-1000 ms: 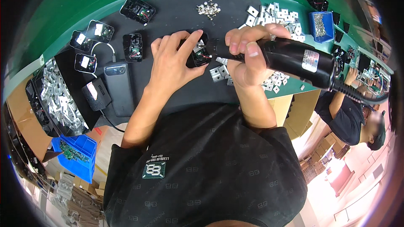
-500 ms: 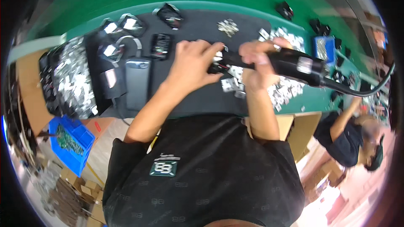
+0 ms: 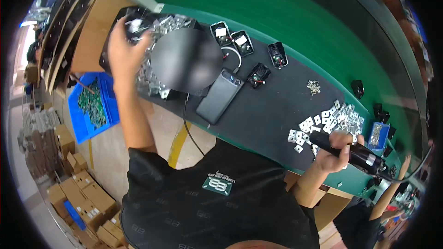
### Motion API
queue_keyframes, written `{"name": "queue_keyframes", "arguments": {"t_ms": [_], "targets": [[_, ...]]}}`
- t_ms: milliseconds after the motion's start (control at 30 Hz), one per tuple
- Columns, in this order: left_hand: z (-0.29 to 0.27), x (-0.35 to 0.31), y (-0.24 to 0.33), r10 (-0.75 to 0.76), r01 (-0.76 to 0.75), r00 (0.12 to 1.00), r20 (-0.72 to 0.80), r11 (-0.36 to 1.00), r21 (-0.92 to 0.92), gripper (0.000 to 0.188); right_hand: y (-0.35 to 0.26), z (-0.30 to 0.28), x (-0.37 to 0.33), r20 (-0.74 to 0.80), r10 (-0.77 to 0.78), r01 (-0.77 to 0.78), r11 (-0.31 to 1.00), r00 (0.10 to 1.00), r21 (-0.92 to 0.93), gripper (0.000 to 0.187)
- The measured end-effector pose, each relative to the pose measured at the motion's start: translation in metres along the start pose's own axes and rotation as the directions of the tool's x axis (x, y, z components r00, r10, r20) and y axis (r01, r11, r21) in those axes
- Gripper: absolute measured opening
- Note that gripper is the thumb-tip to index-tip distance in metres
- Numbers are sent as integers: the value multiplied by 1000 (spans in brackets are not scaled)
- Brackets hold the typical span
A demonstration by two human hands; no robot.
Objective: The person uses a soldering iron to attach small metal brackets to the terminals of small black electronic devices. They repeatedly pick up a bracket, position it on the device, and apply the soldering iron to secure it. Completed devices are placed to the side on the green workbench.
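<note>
My left hand [image 3: 123, 57], smeared by motion, reaches to the far left over a black container. Between its thumb and fingers is a small black plastic housing [image 3: 134, 40] with a pale patch; its details are blurred. On the right, my right hand [image 3: 334, 155] wraps round a black electric screwdriver [image 3: 361, 156] with a cable. The tool's tip points left, above white square plates [image 3: 327, 121] with holes, spread over the mat's right end. Farther back, a small pile of screws [image 3: 314, 87] lies on the dark mat [image 3: 263, 115].
Open black housings [image 3: 278, 55] with wires lie along the mat's back edge. A grey power bank [image 3: 220, 96] with a white cable lies near a blurred grey disc [image 3: 187, 60]. Blue bins [image 3: 113, 106] stand at both sides. Another person's arm [image 3: 385, 198] shows at lower right.
My left hand has moved from the screwdriver tip to the far left with the black housing. My right hand has drawn the screwdriver away to the right. The view has turned.
</note>
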State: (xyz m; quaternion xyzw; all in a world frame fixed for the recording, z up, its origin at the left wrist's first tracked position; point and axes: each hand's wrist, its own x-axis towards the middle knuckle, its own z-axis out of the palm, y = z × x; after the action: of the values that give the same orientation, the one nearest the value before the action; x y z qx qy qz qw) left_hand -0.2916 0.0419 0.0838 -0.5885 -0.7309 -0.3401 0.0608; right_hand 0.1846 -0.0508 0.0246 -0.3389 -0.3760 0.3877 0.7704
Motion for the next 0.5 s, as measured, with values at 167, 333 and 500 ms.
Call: {"name": "queue_keyframes", "arguments": {"t_ms": [167,333,500], "targets": [[-6,27,-116,-285,290,956,-64,904,313,75,2,-4,-9,-81,46,-46,999,996,1,51],[-6,27,-149,-291,280,955,-52,833,477,93,-3,-8,-7,-173,16,-17,1000,985,-4,51],[-1,12,-71,83,96,946,-312,851,516,75,-9,-23,-9,-130,33,-36,999,991,-21,50]]}}
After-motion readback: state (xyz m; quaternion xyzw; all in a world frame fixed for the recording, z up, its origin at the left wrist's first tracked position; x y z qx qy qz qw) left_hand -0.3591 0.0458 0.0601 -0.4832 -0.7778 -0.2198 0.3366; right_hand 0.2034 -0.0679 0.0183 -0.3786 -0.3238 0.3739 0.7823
